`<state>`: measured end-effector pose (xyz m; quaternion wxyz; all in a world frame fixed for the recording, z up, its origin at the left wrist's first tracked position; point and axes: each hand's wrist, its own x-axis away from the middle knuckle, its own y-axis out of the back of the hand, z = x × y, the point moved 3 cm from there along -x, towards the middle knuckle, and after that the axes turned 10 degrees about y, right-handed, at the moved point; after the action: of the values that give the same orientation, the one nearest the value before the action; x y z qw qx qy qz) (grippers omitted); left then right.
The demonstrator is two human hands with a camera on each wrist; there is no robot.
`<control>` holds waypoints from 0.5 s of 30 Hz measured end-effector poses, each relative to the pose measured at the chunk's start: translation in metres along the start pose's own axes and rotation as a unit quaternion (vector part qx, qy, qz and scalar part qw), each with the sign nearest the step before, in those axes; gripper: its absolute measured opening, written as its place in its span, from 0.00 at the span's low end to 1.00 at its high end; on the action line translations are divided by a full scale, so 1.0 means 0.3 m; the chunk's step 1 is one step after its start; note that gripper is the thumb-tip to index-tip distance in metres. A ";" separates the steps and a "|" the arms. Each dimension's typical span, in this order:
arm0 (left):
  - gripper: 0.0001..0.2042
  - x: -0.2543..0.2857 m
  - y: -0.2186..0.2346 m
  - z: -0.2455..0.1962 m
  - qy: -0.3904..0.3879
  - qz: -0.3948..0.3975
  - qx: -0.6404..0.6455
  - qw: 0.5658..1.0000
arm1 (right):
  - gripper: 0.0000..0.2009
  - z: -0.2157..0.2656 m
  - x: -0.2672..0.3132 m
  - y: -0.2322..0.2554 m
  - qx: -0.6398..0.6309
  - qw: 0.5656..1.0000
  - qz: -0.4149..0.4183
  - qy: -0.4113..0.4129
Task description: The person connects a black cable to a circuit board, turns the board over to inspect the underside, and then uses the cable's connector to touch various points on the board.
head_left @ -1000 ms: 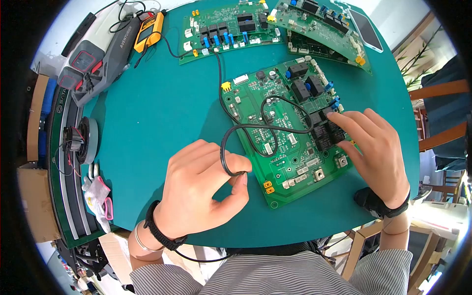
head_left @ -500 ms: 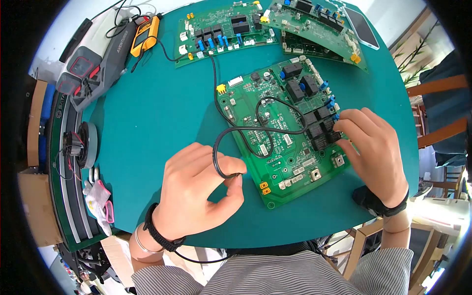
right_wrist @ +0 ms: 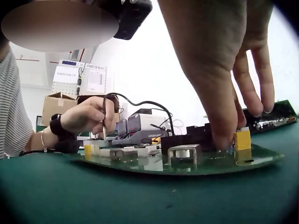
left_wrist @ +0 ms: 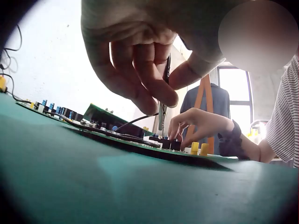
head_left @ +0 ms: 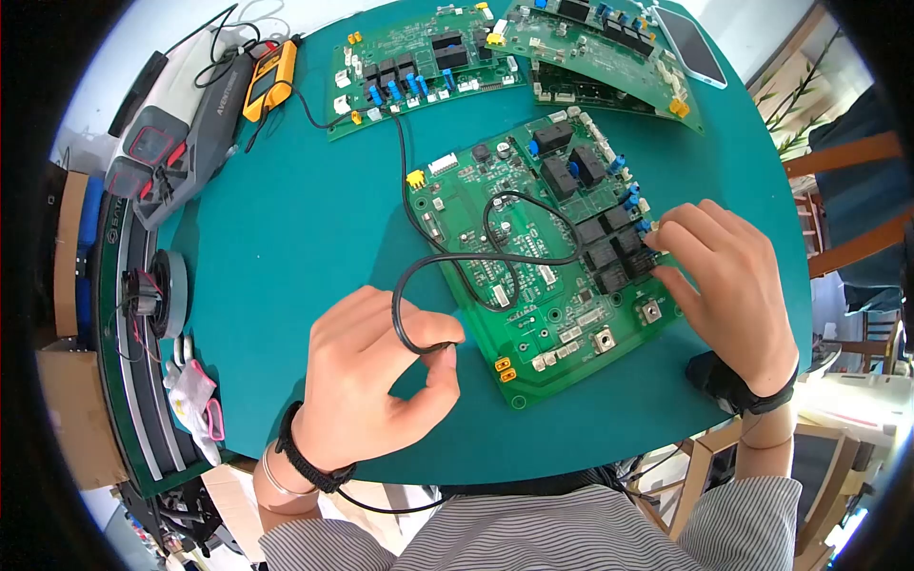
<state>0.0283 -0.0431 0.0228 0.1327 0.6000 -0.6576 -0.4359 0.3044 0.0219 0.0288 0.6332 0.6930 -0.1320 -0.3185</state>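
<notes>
My left hand (head_left: 376,376) pinches the end of a black cable (head_left: 419,262) between thumb and index finger, left of the green circuit board (head_left: 476,324). In the left wrist view a metal clip tip (left_wrist: 161,116) points down from those fingers. At the board's right side, my right hand (head_left: 728,285) holds thumb and fingertips around the edge of a black component block (head_left: 619,252). In the right wrist view the thumb of the right hand (right_wrist: 219,84) comes down beside the black block (right_wrist: 187,140), partly hiding it. The cable loops across the board.
Another circuit board (head_left: 419,62) lies at the back, with stacked boards (head_left: 590,48) and a phone (head_left: 687,46) right of it. A yellow meter (head_left: 270,81), a grey device (head_left: 181,143), a round coil (head_left: 169,293) and a glove (head_left: 190,385) are at the left.
The head view has shifted, so the boards appear farther left. Against the board, my right fingertips sit slightly farther right on the black block. The left hand keeps its pinch.
</notes>
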 end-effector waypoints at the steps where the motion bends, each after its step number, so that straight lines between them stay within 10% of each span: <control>1: 0.13 0.000 0.000 0.000 0.000 -0.002 -0.003 1.000 | 0.15 0.000 -0.001 0.003 -0.005 1.000 0.000 0.000; 15: 0.13 -0.001 0.000 0.004 0.005 -0.002 -0.003 1.000 | 0.08 0.006 0.000 -0.018 -0.011 0.998 -0.021 0.058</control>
<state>0.0274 -0.0423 0.0222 0.1367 0.6029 -0.6546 -0.4352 0.3023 0.0213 0.0237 0.6406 0.7058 -0.0765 -0.2925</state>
